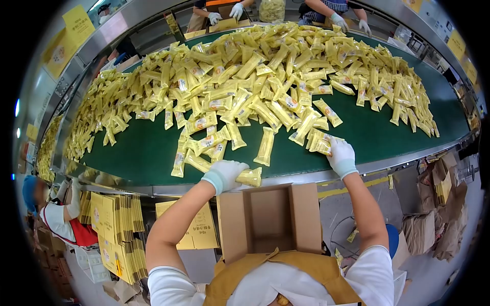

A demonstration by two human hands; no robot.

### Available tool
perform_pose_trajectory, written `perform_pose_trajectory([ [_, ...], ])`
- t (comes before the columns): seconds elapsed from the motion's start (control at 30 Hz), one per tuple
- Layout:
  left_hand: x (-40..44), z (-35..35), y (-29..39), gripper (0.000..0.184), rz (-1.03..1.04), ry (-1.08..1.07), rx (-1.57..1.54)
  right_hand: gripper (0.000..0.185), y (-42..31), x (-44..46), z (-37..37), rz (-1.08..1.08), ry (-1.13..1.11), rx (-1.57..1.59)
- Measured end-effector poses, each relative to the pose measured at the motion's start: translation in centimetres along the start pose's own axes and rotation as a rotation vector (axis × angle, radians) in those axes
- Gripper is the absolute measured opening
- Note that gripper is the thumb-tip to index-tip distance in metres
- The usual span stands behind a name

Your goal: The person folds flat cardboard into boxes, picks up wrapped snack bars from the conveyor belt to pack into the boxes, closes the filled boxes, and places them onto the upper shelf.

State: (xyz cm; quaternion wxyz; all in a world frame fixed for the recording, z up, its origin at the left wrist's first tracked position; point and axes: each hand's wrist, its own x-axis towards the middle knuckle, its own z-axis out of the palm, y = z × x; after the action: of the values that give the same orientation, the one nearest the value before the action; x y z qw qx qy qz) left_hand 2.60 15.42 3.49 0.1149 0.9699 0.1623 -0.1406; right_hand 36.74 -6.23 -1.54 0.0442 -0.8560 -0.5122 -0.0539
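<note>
A cardboard box (229,219) stands with its flaps open against my body, at the near edge of the green conveyor belt (301,162). Both my hands wear white gloves. Just past the box's left side, my left hand (224,172) is closed on a yellow snack packet (250,177), which sticks out to the right. My right hand (341,154) grips yellow snack packets (319,142) at the belt's front right; how many is hidden by the fingers. A large heap of the same packets (250,66) covers the belt beyond, with several loose ones between my hands.
Folded yellow cartons (117,219) stand in stacks at the left, near a co-worker in a blue cap (71,214). Across the belt, other people's gloved hands (237,11) work by boxes. Crumpled brown paper (439,204) lies at the right. A metal rail (377,166) edges the belt.
</note>
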Motion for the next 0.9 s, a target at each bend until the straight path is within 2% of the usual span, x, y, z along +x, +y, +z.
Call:
perform_pose_trajectory([
  [0.07, -0.1, -0.2, 0.1, 0.048, -0.035, 0.017, 0.06, 0.046, -0.3, 0.0, -0.2, -0.049, 0.072, 0.004],
  [0.17, 0.4, 1.6, -2.6, 0.047, -0.18, 0.235, 0.114, 0.049, -1.7, -1.1, -0.2, -0.18, 0.3, 0.016],
  [0.2, 0.5, 2.6, -3.7, 0.049, -0.211, 0.289, 0.224, 0.049, -2.0, -1.0, 0.5, -0.187, 0.192, 0.014],
  [0.3, 0.0, 3.8, -3.8, 0.064, -0.212, 0.376, 0.203, 0.061, -3.9, -2.1, 1.2, -0.272, 0.152, -0.008],
  [0.37, -0.8, 3.4, -2.5, 0.079, -0.157, 0.412, 0.192, 0.071, -5.2, -3.3, -1.9, -0.295, 0.18, 0.043],
  [0.47, -1.3, 5.1, -2.4, 0.097, -0.145, 0.37, 0.28, 0.089, -4.1, -3.8, -0.3, -0.363, 0.208, 0.013],
  [0.5, -1.2, 5.9, -2.6, 0.109, -0.172, 0.339, 0.266, 0.097, -3.7, -3.8, 0.2, -0.353, 0.18, 0.013],
  [0.6, -1.4, 2.1, -0.8, 0.114, -0.364, 0.156, 0.087, 0.106, -5.2, -1.8, -4.2, -0.099, -0.289, 0.079],
  [0.7, -1.1, 2.5, -1.5, 0.116, -0.343, 0.14, 0.108, 0.102, -5.2, -0.2, -4.8, -0.084, -0.432, -0.058],
  [0.8, -0.8, 1.5, -1.9, 0.118, -0.343, -0.013, 0.087, 0.093, -3.7, 1.0, -4.7, -0.141, -0.366, -0.045],
  [0.83, -1.0, 1.3, -1.8, 0.112, -0.31, 0.048, 0.103, 0.088, -3.5, 1.9, -6.3, -0.091, -0.375, -0.004],
  [0.87, -0.6, 1.3, -2.3, 0.107, -0.241, 0.083, -0.224, 0.091, -3.0, 2.8, -7.8, -0.003, -0.412, 0.028],
  [0.9, 0.2, 1.4, -3.2, 0.102, -0.166, 0.115, -0.551, 0.093, -1.7, 3.2, -7.3, -0.016, -0.317, 0.098],
])
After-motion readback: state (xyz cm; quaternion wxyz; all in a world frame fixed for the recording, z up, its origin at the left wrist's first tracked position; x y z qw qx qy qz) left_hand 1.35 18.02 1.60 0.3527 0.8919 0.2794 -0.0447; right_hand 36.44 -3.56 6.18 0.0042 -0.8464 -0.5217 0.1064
